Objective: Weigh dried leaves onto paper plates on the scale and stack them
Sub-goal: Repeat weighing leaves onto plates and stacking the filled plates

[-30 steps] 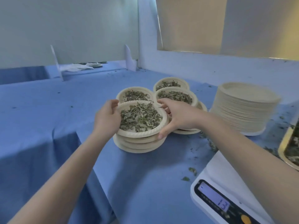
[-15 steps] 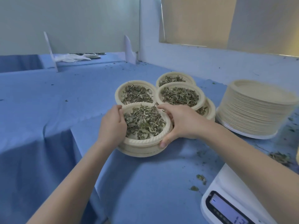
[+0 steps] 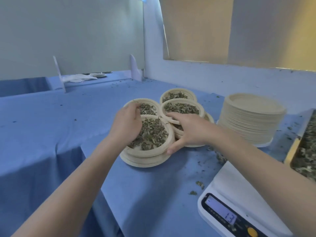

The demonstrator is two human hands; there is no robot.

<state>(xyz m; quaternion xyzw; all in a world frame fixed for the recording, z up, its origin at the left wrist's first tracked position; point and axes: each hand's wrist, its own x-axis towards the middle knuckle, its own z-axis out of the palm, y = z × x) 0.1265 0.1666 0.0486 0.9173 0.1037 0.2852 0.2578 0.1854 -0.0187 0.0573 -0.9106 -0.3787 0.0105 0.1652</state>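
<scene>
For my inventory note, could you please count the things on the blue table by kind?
Piles of leaf-filled plates: 4, tops at
Stack of empty plates: 1
Scale: 1
Tray of loose leaves: 1
Total: 7
</scene>
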